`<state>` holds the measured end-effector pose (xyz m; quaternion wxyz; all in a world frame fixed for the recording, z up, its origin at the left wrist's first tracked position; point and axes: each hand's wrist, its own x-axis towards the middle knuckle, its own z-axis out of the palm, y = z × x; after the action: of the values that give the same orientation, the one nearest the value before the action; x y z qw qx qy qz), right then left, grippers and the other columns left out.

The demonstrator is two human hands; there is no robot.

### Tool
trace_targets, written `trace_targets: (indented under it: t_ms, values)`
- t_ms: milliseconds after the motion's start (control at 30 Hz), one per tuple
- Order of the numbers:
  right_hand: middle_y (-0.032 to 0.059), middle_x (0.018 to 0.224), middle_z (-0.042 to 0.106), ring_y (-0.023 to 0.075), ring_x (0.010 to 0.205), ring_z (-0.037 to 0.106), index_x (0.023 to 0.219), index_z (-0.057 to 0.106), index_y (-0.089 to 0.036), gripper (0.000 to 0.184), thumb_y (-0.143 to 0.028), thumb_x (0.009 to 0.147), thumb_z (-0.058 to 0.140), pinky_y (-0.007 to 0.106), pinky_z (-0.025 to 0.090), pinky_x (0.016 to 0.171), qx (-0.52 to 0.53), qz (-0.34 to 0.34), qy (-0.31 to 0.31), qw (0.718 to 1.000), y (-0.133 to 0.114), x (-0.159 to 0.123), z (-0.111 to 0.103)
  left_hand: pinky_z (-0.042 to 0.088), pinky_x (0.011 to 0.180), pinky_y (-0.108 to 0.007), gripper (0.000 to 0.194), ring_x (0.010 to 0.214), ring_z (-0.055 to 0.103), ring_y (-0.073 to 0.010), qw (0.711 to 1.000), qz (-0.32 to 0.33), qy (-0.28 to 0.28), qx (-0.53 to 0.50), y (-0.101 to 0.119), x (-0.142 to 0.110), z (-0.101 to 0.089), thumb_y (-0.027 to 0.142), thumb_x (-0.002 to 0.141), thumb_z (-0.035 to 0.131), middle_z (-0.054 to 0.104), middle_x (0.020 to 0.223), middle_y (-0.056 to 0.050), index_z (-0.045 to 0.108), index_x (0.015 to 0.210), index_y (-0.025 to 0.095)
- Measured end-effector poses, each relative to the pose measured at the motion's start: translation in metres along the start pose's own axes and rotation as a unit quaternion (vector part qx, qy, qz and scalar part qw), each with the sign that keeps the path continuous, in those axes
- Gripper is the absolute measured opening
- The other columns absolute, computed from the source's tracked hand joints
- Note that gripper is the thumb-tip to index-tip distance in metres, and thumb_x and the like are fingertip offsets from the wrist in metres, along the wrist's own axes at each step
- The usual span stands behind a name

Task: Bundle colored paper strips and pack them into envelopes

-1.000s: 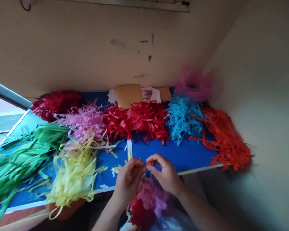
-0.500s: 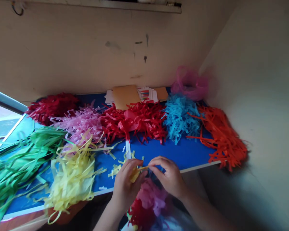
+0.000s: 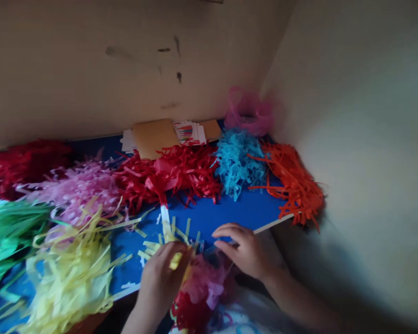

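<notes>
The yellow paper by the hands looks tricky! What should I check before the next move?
Left hand is holding the yellow paper: ok.
Right hand has nothing showing in it: ok.
Loose yellow bits are away from the hands: not ok, they lie right by the left hand.
Pink and red paper bunch is tied tight: cannot tell, it is too blurry.
Red paper pile is away from the hands: ok.
</notes>
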<state>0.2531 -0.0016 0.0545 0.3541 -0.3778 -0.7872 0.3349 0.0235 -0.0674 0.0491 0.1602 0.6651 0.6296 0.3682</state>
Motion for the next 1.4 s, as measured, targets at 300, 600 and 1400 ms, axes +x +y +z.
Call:
trace_targets:
  t_ms: [300,600,1400]
  values:
    - [0.007,0.096,0.071,0.0229,0.097,0.063,0.087,0.071,-0.019,0.009,-0.02,0.086,0.062,0.035,0.044,0.089,-0.143,0.207,-0.271,0.929,0.053,-0.063,-0.034,0.053,0.059,-0.021,0.022,0.063,0.067,-0.0155,0.989,-0.079,-0.03,-0.124,-0.009,0.018,-0.024,0.043,0.08,0.068,0.071,0.073,-0.002,0.069,0.079,0.021]
    - [-0.0077,0.051,0.053,0.0065,0.042,0.042,0.074,0.062,-0.019,0.023,-0.037,0.077,0.075,0.018,0.033,0.044,0.347,0.271,-0.108,0.891,-0.002,-0.022,-0.055,0.044,0.056,-0.021,0.036,0.06,0.055,-0.0119,0.786,-0.257,-0.308,-0.47,0.071,0.009,0.046,0.055,0.088,0.056,0.06,0.072,-0.001,0.057,0.083,0.02]
    - [-0.0022,0.06,0.055,0.0118,0.055,0.051,0.073,0.072,-0.025,0.02,-0.034,0.09,0.065,0.023,0.04,0.05,0.252,0.088,0.092,0.959,-0.021,0.008,-0.071,0.048,0.073,-0.027,0.029,0.086,0.062,-0.0193,0.859,-0.298,-0.078,-0.409,0.024,-0.016,0.03,0.048,0.08,0.069,0.068,0.093,-0.007,0.067,0.08,0.019]
